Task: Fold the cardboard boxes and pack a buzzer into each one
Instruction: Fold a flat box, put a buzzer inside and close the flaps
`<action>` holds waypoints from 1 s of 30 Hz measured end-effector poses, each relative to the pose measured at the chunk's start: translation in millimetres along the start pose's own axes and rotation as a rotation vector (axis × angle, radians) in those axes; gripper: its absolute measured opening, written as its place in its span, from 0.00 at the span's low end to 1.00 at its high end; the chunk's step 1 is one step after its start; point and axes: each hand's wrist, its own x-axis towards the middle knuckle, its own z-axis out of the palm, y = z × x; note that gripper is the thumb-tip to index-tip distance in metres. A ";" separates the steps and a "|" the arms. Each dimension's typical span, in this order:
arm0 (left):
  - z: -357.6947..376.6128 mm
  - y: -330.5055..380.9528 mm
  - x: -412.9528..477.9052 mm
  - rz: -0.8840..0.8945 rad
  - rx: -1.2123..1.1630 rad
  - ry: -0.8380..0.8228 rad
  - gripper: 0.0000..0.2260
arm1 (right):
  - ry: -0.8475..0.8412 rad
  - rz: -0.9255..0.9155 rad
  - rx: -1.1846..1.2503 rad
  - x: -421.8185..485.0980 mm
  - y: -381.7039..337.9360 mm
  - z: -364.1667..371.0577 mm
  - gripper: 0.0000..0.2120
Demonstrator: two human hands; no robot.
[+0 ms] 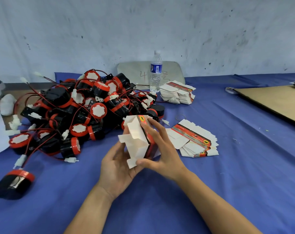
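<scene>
Both hands hold one small cardboard box (138, 141) above the blue cloth, its white inside and open flaps facing me, a red and black printed side turned right. My left hand (117, 168) cups it from below and the left. My right hand (162, 146) grips its right side, thumb on the near lower flap. A big heap of black and red buzzers (85, 108) with red and black wires lies to the left. One loose buzzer (16, 181) lies at the near left. A fanned stack of flat boxes (194, 141) lies just right of my hands.
A second stack of flat boxes (177, 93) sits farther back beside a water bottle (156, 71) and a grey board (136, 73) against the wall. A brown cardboard sheet (275, 100) and a tape roll (230, 90) lie at the right. White cloths (6, 103) lie at the far left.
</scene>
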 end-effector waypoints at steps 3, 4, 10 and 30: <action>4.7 -3.3 -0.4 0.089 0.295 -0.106 0.20 | -0.001 0.032 0.113 -1.1 -3.0 1.1 0.41; 6.0 -4.4 -0.1 0.124 0.377 -0.113 0.21 | 0.001 0.029 0.144 -0.9 -3.9 1.0 0.41; 8.8 -7.7 1.2 0.252 0.421 -0.078 0.21 | -0.036 -0.075 0.266 -2.0 -14.0 3.1 0.51; 10.4 -11.1 -4.0 0.429 0.692 0.071 0.44 | 0.175 0.087 0.411 -1.2 -10.9 1.9 0.23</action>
